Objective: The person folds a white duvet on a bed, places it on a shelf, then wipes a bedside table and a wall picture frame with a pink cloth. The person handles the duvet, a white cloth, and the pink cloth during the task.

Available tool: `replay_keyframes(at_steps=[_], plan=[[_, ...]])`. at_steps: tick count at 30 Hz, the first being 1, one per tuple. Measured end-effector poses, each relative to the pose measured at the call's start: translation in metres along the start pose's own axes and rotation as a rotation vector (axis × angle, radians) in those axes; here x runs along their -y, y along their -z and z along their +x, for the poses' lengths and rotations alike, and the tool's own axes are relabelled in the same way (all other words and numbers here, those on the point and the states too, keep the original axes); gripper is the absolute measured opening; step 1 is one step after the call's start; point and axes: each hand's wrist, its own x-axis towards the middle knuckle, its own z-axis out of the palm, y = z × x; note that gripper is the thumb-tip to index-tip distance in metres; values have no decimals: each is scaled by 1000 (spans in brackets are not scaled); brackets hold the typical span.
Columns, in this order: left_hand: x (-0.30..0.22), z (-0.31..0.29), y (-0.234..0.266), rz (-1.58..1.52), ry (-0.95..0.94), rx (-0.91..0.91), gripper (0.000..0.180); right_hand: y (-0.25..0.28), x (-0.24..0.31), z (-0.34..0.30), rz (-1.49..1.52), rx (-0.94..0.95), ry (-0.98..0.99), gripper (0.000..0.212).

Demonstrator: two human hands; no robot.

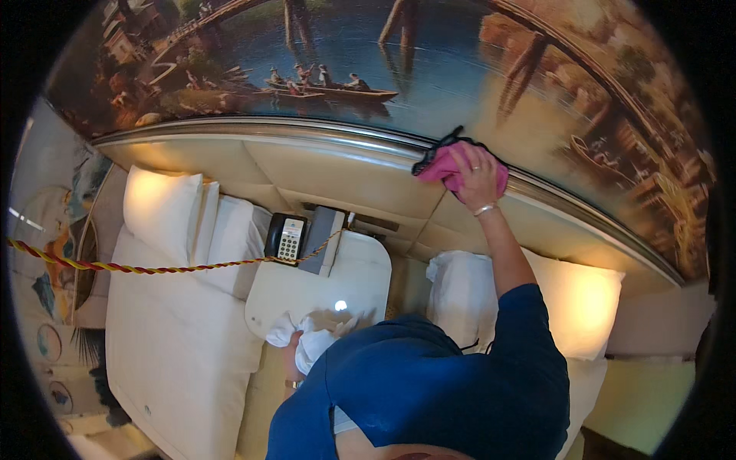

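Note:
Stretched far forward, my right hand (477, 175) presses a pink cloth with a dark edge (445, 167) against the silver moulding (330, 136) that tops the padded headboard (337, 176). A ring and a bracelet show on that arm. Lower down, my left hand (292, 349) is closed on a bunched white cloth (322, 337) at the near edge of the white bedside table (360, 264); its fingers are partly hidden by the cloth. On the table's far side stand a black telephone (287, 238) and a grey box-like holder (322, 241).
Beds with white pillows flank the table, the left bed (176, 330) and the right pillow (575, 299). A twisted red and yellow cord (169, 269) crosses above the left bed to the table. A painted mural (445, 61) covers the wall above the headboard.

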Motion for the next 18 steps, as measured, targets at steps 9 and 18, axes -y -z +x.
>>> replay_keyframes(at_steps=[9, 18], plan=[[31, 27, 14, 62, -35, 155, 24, 78, -146, -152, -263, -231, -861, 69], [22, 28, 7, -226, 215, 106, 26, -28, -85, -101, 122, -886, -1282, 76]])
